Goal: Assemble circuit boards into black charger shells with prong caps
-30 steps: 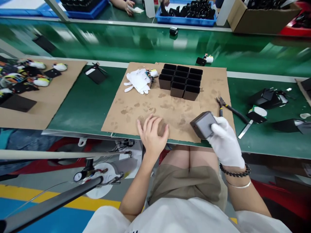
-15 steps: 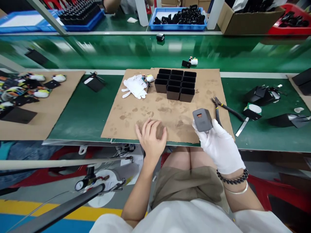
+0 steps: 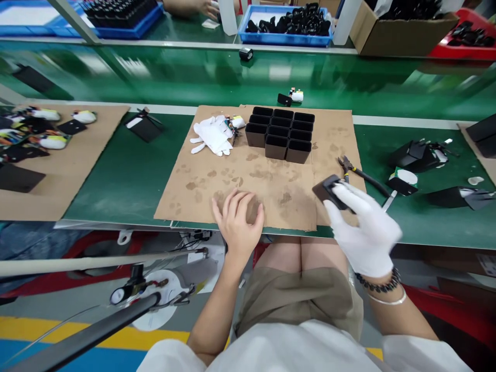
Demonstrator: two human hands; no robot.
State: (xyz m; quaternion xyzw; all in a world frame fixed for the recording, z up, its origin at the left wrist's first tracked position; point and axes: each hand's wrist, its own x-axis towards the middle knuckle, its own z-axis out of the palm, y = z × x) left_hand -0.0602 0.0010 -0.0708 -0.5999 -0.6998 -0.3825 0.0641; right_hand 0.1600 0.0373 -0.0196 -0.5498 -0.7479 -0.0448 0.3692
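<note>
My bare left hand [image 3: 239, 219] rests on the front edge of the cardboard sheet [image 3: 217, 191], its fingers spread and nothing in them. In my white-gloved right hand [image 3: 358, 222] is a black plastic case [image 3: 331, 191], pinched near one end and tilted above the cardboard's right side. Just behind that hand lie pliers [image 3: 366, 175] with black and yellow handles. Farther back stands a block of open black boxes [image 3: 279, 134], set in rows. Left of them a white glove [image 3: 214, 135] lies beside a small wired part [image 3: 237, 123].
On the right of the bench are several black cases with loose parts [image 3: 416, 154]. A second cardboard [image 3: 89, 155] with wired parts lies left. Behind runs a green belt [image 3: 174, 77] carrying small parts. A blue tray [image 3: 284, 41] stands beyond, and another person's hand [image 3: 209, 8] shows there.
My right hand has moved slightly right and turned over, tipping the black case so a different side shows. My left hand stays in place. Parts on the belt have shifted left.
</note>
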